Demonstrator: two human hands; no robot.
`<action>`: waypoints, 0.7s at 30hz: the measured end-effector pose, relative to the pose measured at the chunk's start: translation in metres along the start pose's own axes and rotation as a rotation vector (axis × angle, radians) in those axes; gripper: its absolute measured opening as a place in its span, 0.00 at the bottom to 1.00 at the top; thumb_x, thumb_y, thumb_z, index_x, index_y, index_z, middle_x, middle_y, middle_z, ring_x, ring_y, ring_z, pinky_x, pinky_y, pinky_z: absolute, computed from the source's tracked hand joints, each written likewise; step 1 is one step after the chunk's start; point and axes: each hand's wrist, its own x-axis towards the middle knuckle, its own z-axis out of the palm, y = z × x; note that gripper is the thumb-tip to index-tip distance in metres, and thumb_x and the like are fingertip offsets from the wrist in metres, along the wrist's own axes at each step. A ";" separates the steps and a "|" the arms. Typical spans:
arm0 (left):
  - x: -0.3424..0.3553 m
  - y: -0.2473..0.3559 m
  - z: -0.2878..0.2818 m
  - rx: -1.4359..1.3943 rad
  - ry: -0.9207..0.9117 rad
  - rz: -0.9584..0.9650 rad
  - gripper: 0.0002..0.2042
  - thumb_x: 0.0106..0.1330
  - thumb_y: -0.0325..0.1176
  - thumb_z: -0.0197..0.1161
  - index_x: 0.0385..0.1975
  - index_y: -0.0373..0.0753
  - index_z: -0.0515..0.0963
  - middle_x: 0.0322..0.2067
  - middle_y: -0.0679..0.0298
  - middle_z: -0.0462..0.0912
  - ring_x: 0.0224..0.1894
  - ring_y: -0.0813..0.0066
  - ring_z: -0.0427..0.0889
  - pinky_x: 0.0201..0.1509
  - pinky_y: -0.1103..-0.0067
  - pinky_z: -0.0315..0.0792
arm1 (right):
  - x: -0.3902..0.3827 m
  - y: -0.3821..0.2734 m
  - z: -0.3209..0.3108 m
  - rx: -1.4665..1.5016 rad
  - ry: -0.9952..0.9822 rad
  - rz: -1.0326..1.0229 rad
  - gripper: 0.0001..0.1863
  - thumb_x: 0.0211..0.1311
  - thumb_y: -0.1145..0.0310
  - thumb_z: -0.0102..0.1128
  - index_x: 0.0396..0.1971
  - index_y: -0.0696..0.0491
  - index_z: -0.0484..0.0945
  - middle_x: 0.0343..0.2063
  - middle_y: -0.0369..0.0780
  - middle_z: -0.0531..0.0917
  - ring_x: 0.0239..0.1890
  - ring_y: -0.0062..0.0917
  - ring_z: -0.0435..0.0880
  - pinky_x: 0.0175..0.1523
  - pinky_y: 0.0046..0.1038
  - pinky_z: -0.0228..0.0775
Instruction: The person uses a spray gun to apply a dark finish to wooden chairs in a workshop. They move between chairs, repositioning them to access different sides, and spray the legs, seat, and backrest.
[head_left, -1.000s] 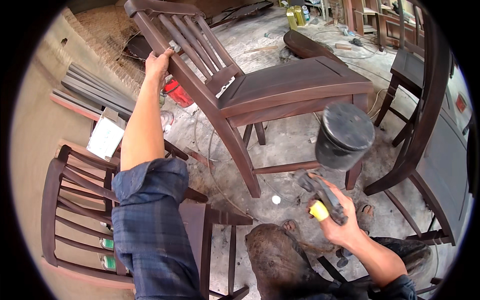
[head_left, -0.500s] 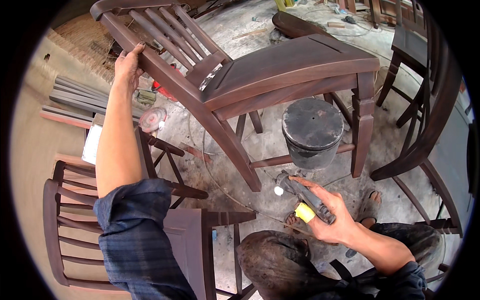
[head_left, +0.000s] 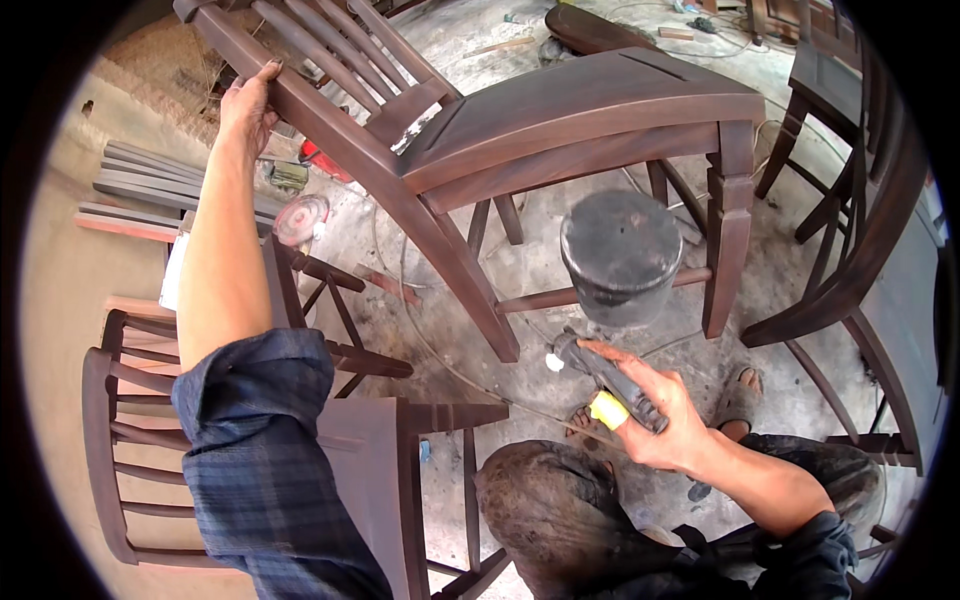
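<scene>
A dark brown wooden chair (head_left: pixel 560 125) with a slatted back spans the upper middle. My left hand (head_left: pixel 250 105) is closed round its back post at the upper left, fingers partly hidden behind the wood. Low in front of me, my right hand (head_left: pixel 670 405) grips a dark grey tool (head_left: pixel 610 380) that looks like a spray gun, with a yellow part by the fingers and a white spot near its front end. The tool is apart from the chair. Beyond it stands a black lidded bucket (head_left: pixel 622 255), hiding part of the chair's lower rail.
Another slatted chair (head_left: pixel 365 455) stands at lower left, under my left arm. More dark chairs (head_left: pixel 850 290) crowd the right side. Grey wooden strips (head_left: pixel 150 180) lie at the left. A thin hose (head_left: pixel 440 360) crosses the stained concrete floor. A red container (head_left: pixel 325 160) sits behind the chair.
The whole scene sits slightly higher in the picture, as the view has shifted. Both hands keep their grips; the tool stays in about the same place relative to the bucket.
</scene>
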 end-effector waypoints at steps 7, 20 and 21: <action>0.013 0.000 -0.004 0.010 -0.029 0.031 0.24 0.67 0.34 0.67 0.57 0.28 0.69 0.47 0.53 0.81 0.42 0.64 0.85 0.36 0.69 0.84 | -0.030 0.024 0.006 -0.009 -0.049 0.108 0.28 0.58 0.79 0.61 0.61 0.61 0.71 0.62 0.50 0.76 0.65 0.40 0.76 0.65 0.31 0.69; 0.063 -0.022 -0.038 0.133 -0.089 -0.028 0.33 0.62 0.40 0.71 0.62 0.29 0.66 0.54 0.49 0.78 0.56 0.57 0.80 0.50 0.53 0.81 | -0.063 0.063 0.023 -0.001 -0.154 0.318 0.24 0.60 0.78 0.60 0.58 0.58 0.74 0.61 0.51 0.77 0.63 0.43 0.77 0.64 0.33 0.71; 0.045 -0.015 -0.013 0.161 -0.013 -0.014 0.29 0.63 0.39 0.69 0.60 0.29 0.69 0.51 0.49 0.80 0.51 0.59 0.82 0.49 0.60 0.81 | -0.060 0.060 0.024 -0.015 -0.128 0.287 0.24 0.60 0.79 0.60 0.58 0.59 0.75 0.61 0.51 0.77 0.63 0.43 0.78 0.64 0.33 0.71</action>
